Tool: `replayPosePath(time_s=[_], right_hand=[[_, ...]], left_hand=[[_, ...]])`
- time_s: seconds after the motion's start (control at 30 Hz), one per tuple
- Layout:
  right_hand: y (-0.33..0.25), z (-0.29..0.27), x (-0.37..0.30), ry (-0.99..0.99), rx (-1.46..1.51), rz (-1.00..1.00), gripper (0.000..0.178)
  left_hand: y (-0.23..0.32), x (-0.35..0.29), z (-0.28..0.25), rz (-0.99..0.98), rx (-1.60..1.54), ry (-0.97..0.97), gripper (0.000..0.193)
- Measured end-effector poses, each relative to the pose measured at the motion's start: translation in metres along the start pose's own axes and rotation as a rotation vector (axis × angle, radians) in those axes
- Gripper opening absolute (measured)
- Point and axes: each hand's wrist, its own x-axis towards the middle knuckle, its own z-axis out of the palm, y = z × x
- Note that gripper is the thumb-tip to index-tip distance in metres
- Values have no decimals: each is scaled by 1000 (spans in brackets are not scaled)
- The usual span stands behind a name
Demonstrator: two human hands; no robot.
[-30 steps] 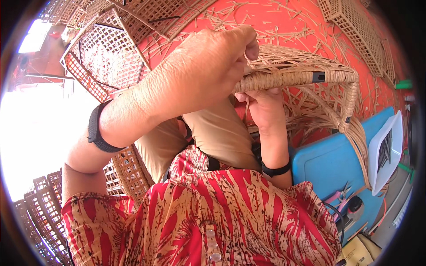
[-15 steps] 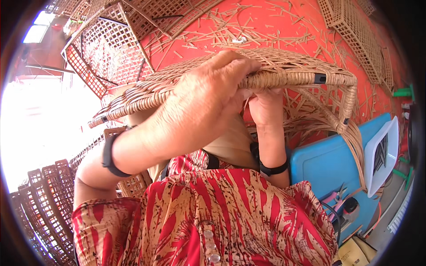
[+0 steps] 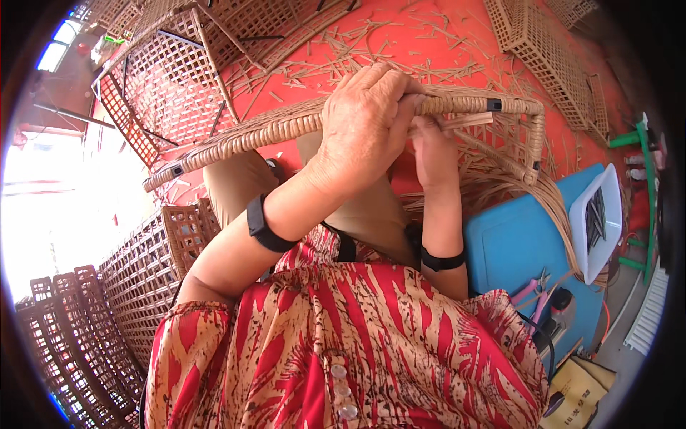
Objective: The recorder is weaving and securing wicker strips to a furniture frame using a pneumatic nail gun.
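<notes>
A woven wicker piece (image 3: 246, 139) with a thick, cane-wrapped edge lies across in front of me, over my knees. My left hand (image 3: 364, 125) is closed over the middle of that edge, its thumb and fingers wrapped round it. Just under the edge, to the right, is my right hand (image 3: 436, 157). Its fingers are bent and somewhat smeared by motion, and they seem to pinch a flat rattan strip (image 3: 468, 123) whose end sticks out beside them. Part of the grip is hidden behind my left hand. Black clips (image 3: 494, 105) sit on the wrapped edge near its corner.
Rattan offcuts (image 3: 457, 39) litter the red floor. Wicker baskets (image 3: 550, 64) stand far right, others at left. On the right, a blue surface (image 3: 500, 229) carries a rattan bundle (image 3: 561, 211), a white tray (image 3: 592, 250) of dark pieces, and pink-handled pliers (image 3: 532, 294).
The wicker piece has tilted, showing less of its woven face. My left hand has shifted slightly right along with its forearm. A strip end now shows by my right hand.
</notes>
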Motion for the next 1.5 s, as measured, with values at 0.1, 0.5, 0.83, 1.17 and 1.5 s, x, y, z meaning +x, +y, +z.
replayPosePath(time_s=[0.1, 0.5, 0.83, 1.17, 1.5], right_hand=[[-9, -30, -1, 106, -688, -116, 20], [-107, 9, -81, -611, -93, 146, 74], [-38, 41, -80, -508, -163, 217, 37], [28, 47, -68, -571, -478, 593, 35], [40, 20, -68, -307, -335, 490, 18]], left_hand=[[-10, -2, 6, 133, 9, 13, 9], [-37, -59, 40, 597, 89, -210, 31], [-34, -102, 5, 296, 27, -167, 13], [-58, -86, -131, -92, 410, -14, 40], [-36, -64, -144, -139, 42, -459, 37]])
